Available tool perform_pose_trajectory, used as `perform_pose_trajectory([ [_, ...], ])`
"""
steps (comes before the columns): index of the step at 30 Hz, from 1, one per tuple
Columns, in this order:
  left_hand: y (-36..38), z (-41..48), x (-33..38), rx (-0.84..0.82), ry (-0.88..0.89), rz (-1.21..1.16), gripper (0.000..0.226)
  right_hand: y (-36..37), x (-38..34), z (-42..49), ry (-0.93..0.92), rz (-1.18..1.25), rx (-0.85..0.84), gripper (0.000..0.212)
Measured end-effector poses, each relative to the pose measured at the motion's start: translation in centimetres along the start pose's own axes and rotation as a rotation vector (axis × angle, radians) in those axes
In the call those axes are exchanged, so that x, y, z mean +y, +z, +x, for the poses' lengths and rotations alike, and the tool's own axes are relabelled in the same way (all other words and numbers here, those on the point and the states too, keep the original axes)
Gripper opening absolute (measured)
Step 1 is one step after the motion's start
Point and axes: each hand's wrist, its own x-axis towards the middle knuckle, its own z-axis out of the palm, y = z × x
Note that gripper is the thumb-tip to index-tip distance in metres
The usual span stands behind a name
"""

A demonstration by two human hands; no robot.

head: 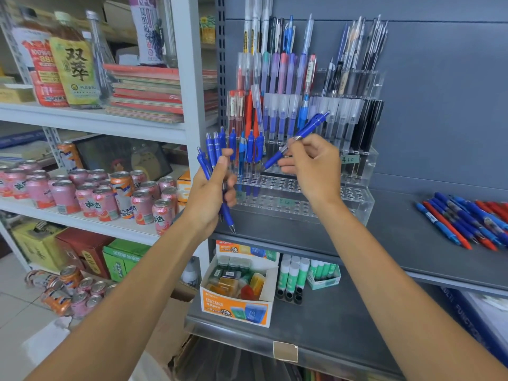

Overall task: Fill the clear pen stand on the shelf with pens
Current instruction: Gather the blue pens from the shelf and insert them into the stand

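Head view, one frame.

- Stand (pixel 316 207): clear, tiered, drilled with rows of holes. We find it on the dark grey shelf (pixel 406 237), against the back panel, left of centre on that shelf.
- Back tiers are packed with upright pens of mixed colours. At the left end of a lower tier we see a short row of blue pens (pixel 248 149) standing upright. The two front tiers show rows of open holes.
- Left hand (pixel 211 193): fingers and thumb wrapped round a bundle of blue pens (pixel 203 163), held just left of the stand. The caps fan out above the thumb and one tip pokes out below the palm.
- Right hand (pixel 313 171): pinches a single blue pen (pixel 310 127) between thumb and fingertips, in front of the middle tiers. The pen is tilted, clicker end up and to the right, tip down and to the left. The tip sits just above a lower tier. We cannot tell whether it touches a hole.
- Loose pens (pixel 467 224), blue and red, lie in a pile on the same shelf, well right of the stand.
- White rack to the left holds cans (pixel 110 196), bottles (pixel 74 64) and a stack of notebooks (pixel 148 92).
- On the shelf below the stand: an orange-and-white box (pixel 236 306) and glue sticks (pixel 292 273).
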Motion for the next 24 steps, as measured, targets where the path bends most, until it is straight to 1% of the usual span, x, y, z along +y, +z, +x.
perform_pose_trajectory([
  [3, -0.1, 0.3, 0.1, -0.018, -0.055, -0.001, 0.023, 0.2, 0.7, 0.6, -0.044, -0.137, -0.029, 0.012],
  [5, -0.3, 0.6, 0.0, -0.034, -0.1, -0.014, 0.02, 0.4, 1.0, 0.9, -0.061, -0.203, -0.047, 0.011],
  [9, -0.8, 1.0, -0.4, -0.118, -0.178, -0.141, 0.024, 0.7, 1.2, 1.1, -0.088, -0.263, -0.066, 0.011],
  [12, -1.0, 1.1, -0.4, -0.175, -0.164, -0.215, 0.025, 0.9, 1.3, 1.3, -0.103, -0.308, -0.107, 0.011],
  [16, -0.9, 1.3, -0.6, -0.207, -0.143, -0.234, 0.026, 1.2, 1.5, 1.4, -0.096, -0.35, -0.143, 0.012],
  [20, -0.6, 1.2, -0.7, -0.227, -0.165, -0.221, 0.029, 1.4, 1.3, 1.5, -0.021, -0.288, -0.177, 0.018],
  [24, -0.1, 1.1, -0.6, -0.205, -0.119, -0.165, 0.019, 1.6, 1.4, 1.5, -0.035, -0.295, -0.162, 0.018],
])
